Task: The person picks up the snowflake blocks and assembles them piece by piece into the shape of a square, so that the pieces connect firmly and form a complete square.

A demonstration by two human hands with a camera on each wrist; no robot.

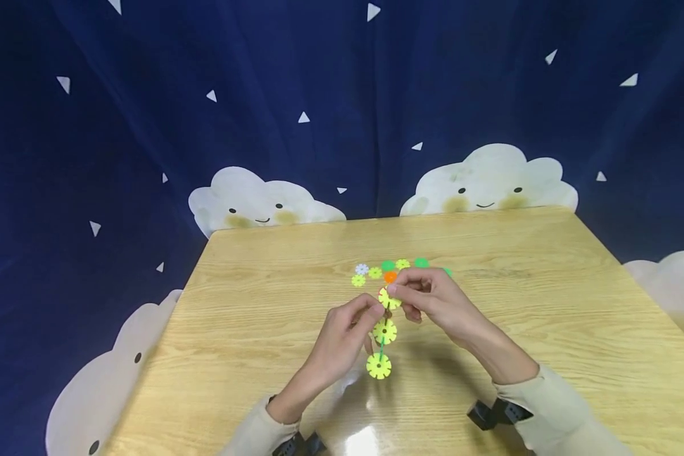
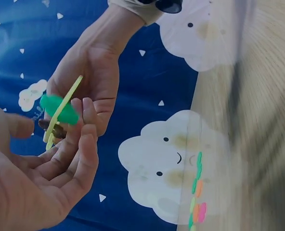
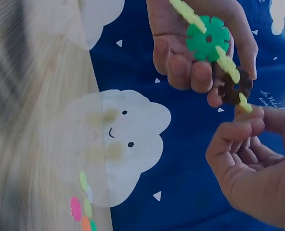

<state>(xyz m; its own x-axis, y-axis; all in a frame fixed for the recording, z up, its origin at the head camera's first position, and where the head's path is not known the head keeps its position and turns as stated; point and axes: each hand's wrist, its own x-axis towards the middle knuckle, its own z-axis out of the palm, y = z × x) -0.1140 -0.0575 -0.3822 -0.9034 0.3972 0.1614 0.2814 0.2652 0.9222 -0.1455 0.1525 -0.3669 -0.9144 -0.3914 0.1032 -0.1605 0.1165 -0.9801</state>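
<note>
Both hands hold a chain of notched plastic snowflake discs above the table. From its free end come a yellow disc (image 1: 379,366), a green disc (image 3: 198,47), a second yellow disc (image 1: 384,331), a brown disc (image 3: 226,92) and a top yellow disc (image 1: 391,303), slotted crosswise into one another. My left hand (image 1: 337,335) pinches the chain at the brown disc, its other fingers behind the lower discs. The thumb and fingertips of my right hand (image 1: 441,304) pinch the top yellow disc, which meets the brown one. Fingers partly cover that joint.
Loose discs lie on the wooden table (image 1: 251,304) beyond the hands: white (image 1: 361,269), orange (image 1: 390,277), green (image 1: 421,262) and several yellow ones (image 1: 358,280). My right hand hides part of this group. A dark blue cloud-print curtain (image 1: 262,76) hangs behind the table.
</note>
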